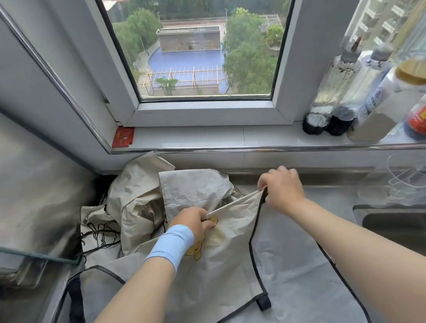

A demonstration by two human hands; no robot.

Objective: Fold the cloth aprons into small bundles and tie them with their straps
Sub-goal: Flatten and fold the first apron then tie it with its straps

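The left hand and right hand each pinch the taut top fold of the beige cartoon-print apron, which lies mid-counter towards the back edge and looks light, limp and best gripped along its black-bound hems.

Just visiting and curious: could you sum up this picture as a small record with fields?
Place: counter by a window
Item: beige apron, black trim, bear print
Left hand: grips the apron's folded edge
Right hand: pinches the same edge, pulled taut
Waiting: crumpled aprons behind
Nearby: bottles on sill, sink at right
Tied bundles: none visible
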